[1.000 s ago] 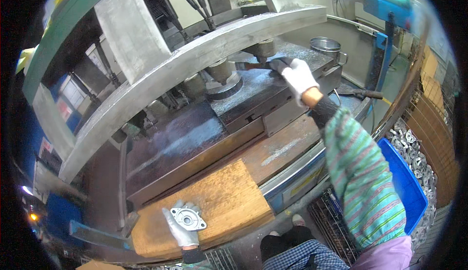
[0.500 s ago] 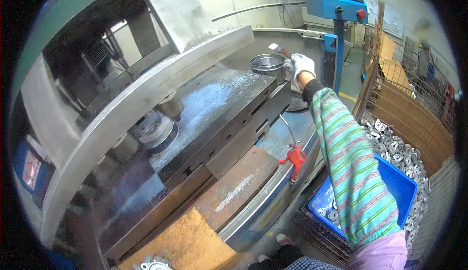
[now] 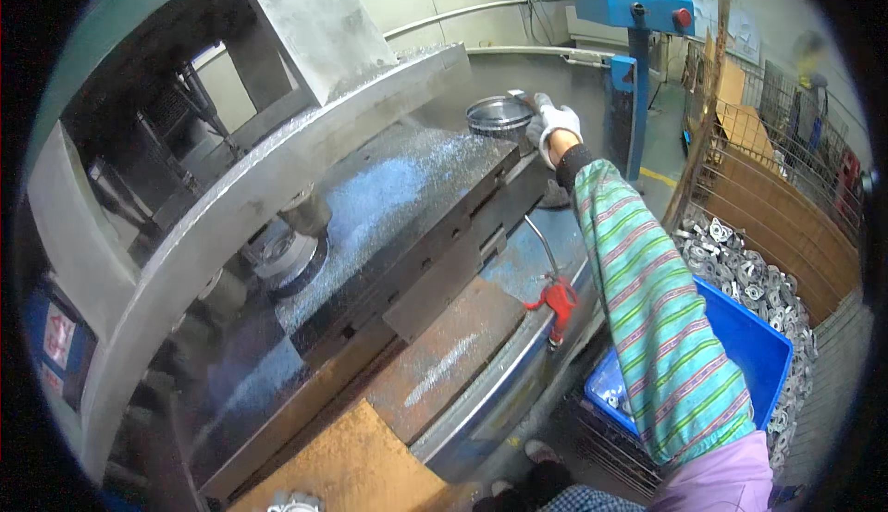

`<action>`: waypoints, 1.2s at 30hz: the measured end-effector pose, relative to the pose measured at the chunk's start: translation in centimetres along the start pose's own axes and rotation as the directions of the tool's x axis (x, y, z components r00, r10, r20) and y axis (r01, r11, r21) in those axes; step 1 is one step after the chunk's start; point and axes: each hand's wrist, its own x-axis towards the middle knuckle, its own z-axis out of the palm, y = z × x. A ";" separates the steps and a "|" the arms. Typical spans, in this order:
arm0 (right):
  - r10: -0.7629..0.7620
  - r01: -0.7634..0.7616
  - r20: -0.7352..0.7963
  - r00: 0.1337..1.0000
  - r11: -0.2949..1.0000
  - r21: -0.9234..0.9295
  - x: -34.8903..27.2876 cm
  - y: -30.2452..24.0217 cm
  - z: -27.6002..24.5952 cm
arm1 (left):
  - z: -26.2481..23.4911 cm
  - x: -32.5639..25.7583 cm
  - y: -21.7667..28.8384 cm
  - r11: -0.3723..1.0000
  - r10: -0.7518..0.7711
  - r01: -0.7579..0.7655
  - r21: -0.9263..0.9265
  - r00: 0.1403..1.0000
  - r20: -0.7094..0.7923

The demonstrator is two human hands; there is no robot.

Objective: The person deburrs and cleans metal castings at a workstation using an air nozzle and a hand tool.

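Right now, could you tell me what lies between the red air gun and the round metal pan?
In the head view, only the press bed, dusted with metal shavings, separates the red air gun from the round metal pan.

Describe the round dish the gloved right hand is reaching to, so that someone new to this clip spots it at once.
Start at the big grey press bed dusted with shiny metal filings and follow it to its far right corner. There the white-gloved right hand touches the shallow round metal dish. It is the only loose, rimmed, circular pan on that bed.
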 end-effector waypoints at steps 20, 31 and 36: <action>-0.170 0.116 -0.084 0.982 0.889 -0.442 -21.5 13.1 -16.4 | 1.6 0.5 -0.7 0.986 0.168 -0.166 0.030 0.960 -0.223; -0.315 0.729 0.749 0.583 0.610 -0.310 -31.4 7.2 1.5 | 0.7 0.6 -0.6 0.981 0.190 -0.176 0.079 0.958 -0.216; 0.170 0.484 0.588 0.791 0.416 -0.770 -31.8 7.3 7.7 | 1.1 0.9 -0.6 0.987 0.158 -0.156 0.027 0.970 -0.184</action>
